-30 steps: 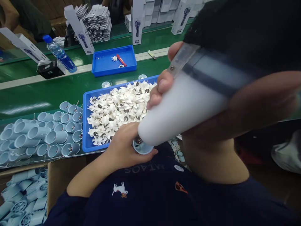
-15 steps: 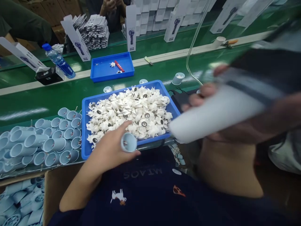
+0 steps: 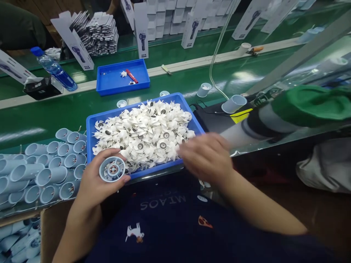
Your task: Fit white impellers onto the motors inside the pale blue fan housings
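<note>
My left hand (image 3: pixel 95 184) grips a pale blue round housing (image 3: pixel 112 169), its open end with a grille and a small motor facing up. It hovers at the near left corner of a blue tray (image 3: pixel 92 128) heaped with white fan blades (image 3: pixel 145 133). My right hand (image 3: pixel 207 157) reaches over the tray's near right corner toward the blades; it is motion-blurred and its fingers cannot be made out. A white cylindrical tool (image 3: pixel 248 129) with a dark band lies on the bench to the right, free of my hand.
Several pale blue tube housings (image 3: pixel 44 164) lie stacked to the left, more in a box (image 3: pixel 19 237) below. A second blue tray (image 3: pixel 122 76) with a red pen, a water bottle (image 3: pixel 53 68), white product boxes (image 3: pixel 141 31) and a clear hose (image 3: pixel 216 51) sit along the green conveyor.
My right hand has put the white tool down at the right and swung to the blade tray. My left hand has turned the housing so its open end faces up.
</note>
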The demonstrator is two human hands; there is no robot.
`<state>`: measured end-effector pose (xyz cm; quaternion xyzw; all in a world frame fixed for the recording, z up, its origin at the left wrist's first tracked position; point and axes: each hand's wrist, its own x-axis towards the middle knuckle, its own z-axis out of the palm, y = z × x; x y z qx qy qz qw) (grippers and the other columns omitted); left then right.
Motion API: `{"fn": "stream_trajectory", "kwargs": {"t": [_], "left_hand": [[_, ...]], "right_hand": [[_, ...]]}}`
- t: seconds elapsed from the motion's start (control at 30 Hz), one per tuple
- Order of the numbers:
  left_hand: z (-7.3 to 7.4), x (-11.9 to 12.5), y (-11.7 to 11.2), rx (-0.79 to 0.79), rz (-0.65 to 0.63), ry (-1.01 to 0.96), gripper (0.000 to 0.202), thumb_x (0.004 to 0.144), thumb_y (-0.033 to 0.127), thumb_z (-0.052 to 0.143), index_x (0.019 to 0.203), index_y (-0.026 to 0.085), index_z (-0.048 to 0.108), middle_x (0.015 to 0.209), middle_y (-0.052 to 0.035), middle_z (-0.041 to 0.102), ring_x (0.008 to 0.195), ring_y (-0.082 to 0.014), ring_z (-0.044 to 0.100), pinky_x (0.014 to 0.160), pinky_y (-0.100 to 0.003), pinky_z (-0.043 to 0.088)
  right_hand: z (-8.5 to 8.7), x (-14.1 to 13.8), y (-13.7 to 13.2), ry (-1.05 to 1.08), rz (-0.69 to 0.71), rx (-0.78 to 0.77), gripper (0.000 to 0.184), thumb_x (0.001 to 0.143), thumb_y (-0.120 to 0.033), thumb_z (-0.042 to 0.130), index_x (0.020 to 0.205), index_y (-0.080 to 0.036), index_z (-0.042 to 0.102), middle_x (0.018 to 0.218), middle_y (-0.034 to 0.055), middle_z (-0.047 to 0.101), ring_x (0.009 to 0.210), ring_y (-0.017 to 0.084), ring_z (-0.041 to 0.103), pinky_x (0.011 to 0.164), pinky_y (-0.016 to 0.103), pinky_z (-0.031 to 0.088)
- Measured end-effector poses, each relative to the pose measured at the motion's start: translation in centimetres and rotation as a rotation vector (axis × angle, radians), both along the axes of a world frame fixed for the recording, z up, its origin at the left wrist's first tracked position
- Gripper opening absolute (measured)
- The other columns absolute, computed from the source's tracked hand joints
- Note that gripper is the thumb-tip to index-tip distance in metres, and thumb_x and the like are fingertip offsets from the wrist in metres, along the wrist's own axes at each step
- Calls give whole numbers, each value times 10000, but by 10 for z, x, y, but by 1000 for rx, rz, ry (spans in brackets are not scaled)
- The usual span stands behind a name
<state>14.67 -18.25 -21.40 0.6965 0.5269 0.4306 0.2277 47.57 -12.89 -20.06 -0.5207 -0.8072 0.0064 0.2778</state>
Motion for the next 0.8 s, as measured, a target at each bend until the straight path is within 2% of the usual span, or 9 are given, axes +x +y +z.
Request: {"fn": "stream_trajectory", "kwargs": {"t": [0.07, 0.13, 0.3, 0.4, 0.5, 0.57, 0.8], "left_hand": [[2, 4, -2, 1, -7, 15, 530, 734, 408, 835, 1190, 263, 608, 954, -37, 770, 932, -262, 745, 815, -379, 607], [2, 2, -7, -10, 15, 12, 522, 728, 419, 833, 1174, 259, 614, 936, -42, 771, 921, -270, 747, 805, -385, 609], [-5, -14, -18, -49, 89, -13, 509, 727, 420, 833, 1163, 262, 623, 950, -48, 768, 956, -280, 740, 828, -395, 601], [-10, -18, -19, -61, 87, -32, 529, 723, 415, 839, 1180, 267, 619, 966, -47, 768, 965, -280, 739, 851, -401, 600], [-13, -16, -17, -71, 68, -45, 541, 712, 429, 845, 1178, 265, 623, 972, -53, 770, 972, -289, 738, 874, -415, 598], [-14, -16, -16, -83, 54, -49, 546, 713, 430, 844, 1179, 255, 622, 974, -60, 769, 979, -294, 738, 888, -421, 594], [-15, -11, -12, -76, -8, -77, 549, 702, 381, 861, 1176, 261, 612, 986, -42, 761, 998, -282, 729, 879, -387, 585]], "right_hand": [[-7, -16, 17, -182, -37, 24, 239, 893, -281, 591, 1066, -261, 754, 1187, 121, 679, 1083, 352, 586, 927, 554, 470], [-13, -27, 28, -264, -60, 9, 226, 886, -220, 591, 1044, -173, 746, 1199, 171, 666, 1087, 363, 570, 898, 526, 476], [-21, -43, 26, -241, 106, 11, 339, 909, -117, 491, 1163, -210, 697, 1330, 100, 635, 1216, 306, 555, 997, 488, 440], [-18, -53, 30, -250, 192, -37, 364, 890, -62, 455, 1087, -221, 716, 1261, 76, 676, 1083, 270, 623, 904, 428, 469], [-15, -60, 38, -249, 157, -40, 300, 925, -105, 460, 1009, -198, 732, 1181, 117, 687, 950, 272, 626, 794, 396, 456], [-14, -61, 41, -236, 139, -43, 274, 935, -128, 472, 1007, -176, 732, 1126, 144, 690, 918, 280, 618, 774, 393, 440], [-23, -56, 49, -28, 167, -137, 250, 905, -138, 510, 1073, -183, 690, 1111, 132, 704, 1038, 301, 626, 929, 458, 434]]}}
